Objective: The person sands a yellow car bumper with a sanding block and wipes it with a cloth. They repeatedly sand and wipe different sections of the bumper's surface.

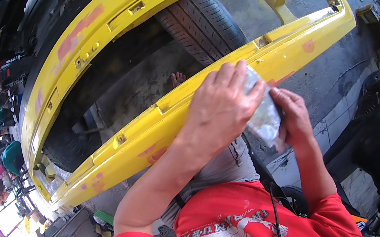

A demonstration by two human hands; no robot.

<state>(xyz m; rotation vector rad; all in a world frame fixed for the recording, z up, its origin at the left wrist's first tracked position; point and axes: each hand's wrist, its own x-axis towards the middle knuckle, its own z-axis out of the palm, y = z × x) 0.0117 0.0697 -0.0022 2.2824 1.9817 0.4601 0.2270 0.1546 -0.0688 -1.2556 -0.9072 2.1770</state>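
Observation:
A yellow car bumper cover [169,117] with pinkish filler patches lies across the view in front of me. Above its near edge, my right hand [292,116] grips a flat whitish-grey plate [266,118], smeared on its face, by the right side. My left hand [222,103] is at the plate's left edge, its back toward me. Its thumb lies over the plate and its fingers are bent close together. Whatever the left fingers hold, if anything, is hidden behind them.
A tyre [204,25] shows through the bumper's opening, with another dark tyre [66,146] at the left. A black motorcycle [376,122] stands at the right. Cluttered shelves and tools [0,125] line the left side. A bare foot [178,78] shows beyond the bumper's near edge.

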